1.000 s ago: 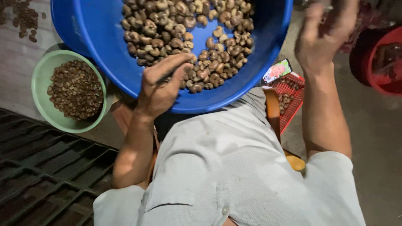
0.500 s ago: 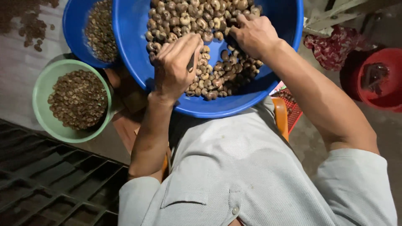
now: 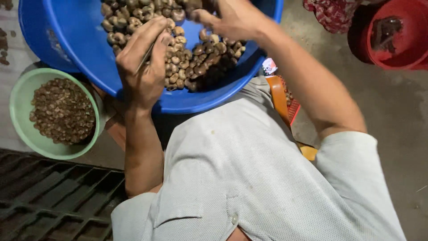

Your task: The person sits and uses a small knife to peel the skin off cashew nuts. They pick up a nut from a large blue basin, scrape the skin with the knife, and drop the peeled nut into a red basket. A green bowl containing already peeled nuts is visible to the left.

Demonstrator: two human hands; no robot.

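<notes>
The big blue basin [image 3: 89, 53] of brown, kidney-shaped nuts in their shells, cashews by the look of them [image 3: 196, 62], fills the top of my view, resting on the lap just in front of the grey-shirted chest [image 3: 249, 178], so both arms reach it without stretching. It tilts toward the body, which explains why the nuts have gathered against its near right wall while the left slope lies bare. A second blue basin [image 3: 31, 40] peeks out behind it at the left.

Below left, on the floor, sits a pale green bowl [image 3: 18, 111] heaped with smaller, darker pieces, just beside the left elbow. A dark slatted grate [image 3: 49, 201] runs along the bottom left. A red bucket [image 3: 401, 49] stands well apart at the upper right, with bare concrete floor [image 3: 392, 134] between it and the right arm: that side has the open room. An orange stool edge [image 3: 278, 96] and a red mesh tray [image 3: 294, 111] show under the basin's near rim.

My left hand [image 3: 142, 71] hovers over the pile, its grip pressed together around a thin metal pick [image 3: 145, 60] that points down at the nuts. My right hand [image 3: 232, 20] is at the basin's far side, thumb and fingers closing on something among the nuts; I cannot tell whether one is truly pinched.
</notes>
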